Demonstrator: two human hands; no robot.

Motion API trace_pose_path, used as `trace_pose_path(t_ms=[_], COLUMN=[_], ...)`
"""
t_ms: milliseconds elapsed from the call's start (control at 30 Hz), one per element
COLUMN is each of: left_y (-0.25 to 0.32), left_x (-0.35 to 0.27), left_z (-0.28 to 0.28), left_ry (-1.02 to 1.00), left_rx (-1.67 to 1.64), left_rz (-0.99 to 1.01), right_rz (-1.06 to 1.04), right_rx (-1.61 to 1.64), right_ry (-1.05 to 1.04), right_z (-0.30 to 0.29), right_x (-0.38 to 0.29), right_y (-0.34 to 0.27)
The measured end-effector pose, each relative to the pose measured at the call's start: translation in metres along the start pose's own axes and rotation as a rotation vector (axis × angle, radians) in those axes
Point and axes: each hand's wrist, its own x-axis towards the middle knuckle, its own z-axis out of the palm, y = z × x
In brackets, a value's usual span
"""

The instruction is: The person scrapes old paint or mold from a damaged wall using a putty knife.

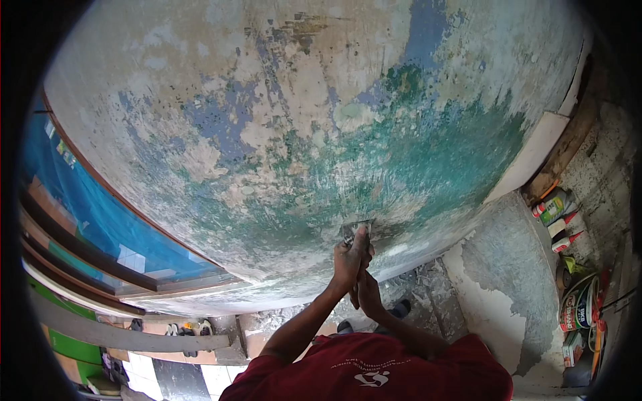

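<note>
My left hand (349, 260) grips a scraper with a flat metal blade (351, 232), its thumb laid along the tool. The blade's edge meets the lower part of a wall (306, 175) with worn green, blue and cream paint. Just below, my right hand (369, 296) is pressed up against the left one. Whether its fingers also hold the scraper's handle is hidden.
Paint flakes litter the floor (421, 288) below the wall. At right, a ledge holds bottles (551, 208), a paint can (577, 306) and a small box (575, 348). A framed window (95, 200) stands at left, with shoes (188, 328) beneath it.
</note>
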Motion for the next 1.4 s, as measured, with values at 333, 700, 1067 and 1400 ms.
trace_pose_path(t_ms=[333, 700, 1067, 1400], left_y=[-0.001, -0.006, -0.002, 0.01], left_x=[0.001, -0.002, -0.003, -0.003], left_z=[0.002, 0.001, 0.002, 0.009], left_ry=[0.0, 0.021, 0.004, 0.009], left_rx=[-0.021, -0.053, -0.009, 0.005], left_rz=[0.012, -0.063, -0.031, 0.001], right_rz=[0.006, 0.067, -0.018, -0.004], right_rx=[0.017, 0.044, -0.046, 0.031], right_ry=[0.016, 0.008, 0.031, 0.011], right_z=[0.0, -0.002, -0.001, -0.002], right_x=[0.001, -0.007, -0.003, 0.002], right_y=[-0.006, -0.001, 0.002, -0.003])
